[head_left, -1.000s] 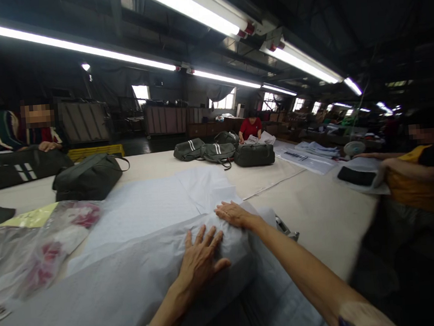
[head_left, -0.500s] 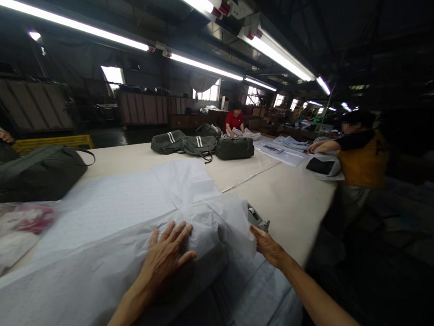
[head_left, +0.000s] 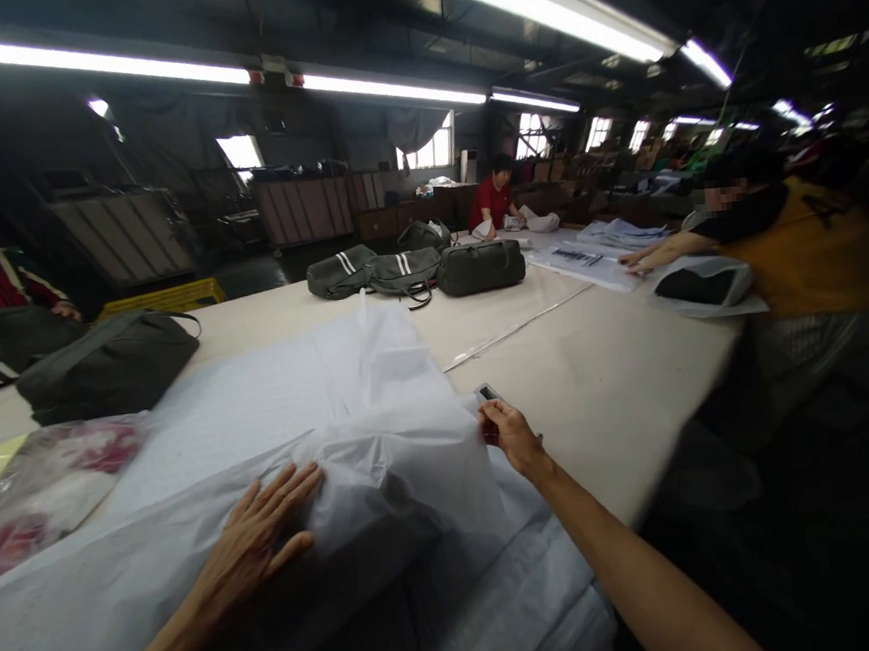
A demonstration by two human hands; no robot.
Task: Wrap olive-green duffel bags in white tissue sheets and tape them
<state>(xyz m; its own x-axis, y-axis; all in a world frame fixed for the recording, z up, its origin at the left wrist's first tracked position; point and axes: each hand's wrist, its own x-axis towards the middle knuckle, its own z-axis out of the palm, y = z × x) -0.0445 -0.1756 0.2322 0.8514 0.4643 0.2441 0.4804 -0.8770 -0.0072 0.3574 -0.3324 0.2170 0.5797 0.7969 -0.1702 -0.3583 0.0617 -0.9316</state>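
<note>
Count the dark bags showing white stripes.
3. One striped bag sits at far left, cut off by the frame; two are in the middle cluster, the leftmost bag and its right-hand neighbour. Other dark bags may have stripes hidden.

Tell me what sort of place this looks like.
Most likely a factory or workshop floor, probably one that handles bags. A broad pale table bears several dark bags, long tube lights hang overhead, and other people stand around the table.
</note>
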